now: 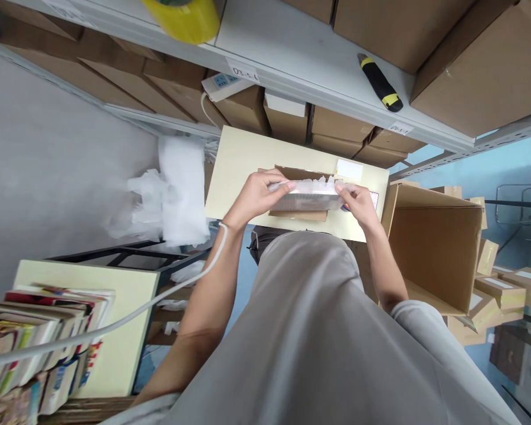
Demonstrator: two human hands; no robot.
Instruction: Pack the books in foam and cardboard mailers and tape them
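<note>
Above a cream work table [239, 159], my left hand [262, 195] and my right hand [358, 203] pinch the two ends of a bundle in whitish see-through wrap [307, 200]. The wrap's upper edge is ragged and sticks up between my hands. What lies inside the wrap cannot be made out. Under and behind the bundle is an open cardboard box [303, 173], its flaps partly covered. Whether the bundle touches the box is unclear. A small dark, colourful item shows beside my right fingers, mostly hidden.
A grey shelf [274, 35] over the table carries yellow tape [190, 23], a utility knife [380, 82] and cartons. White wrap rolls [183, 189] stand left, books [48, 336] at lower left. A large open carton [433, 254] is at right. A pale cable [159, 298] crosses my left arm.
</note>
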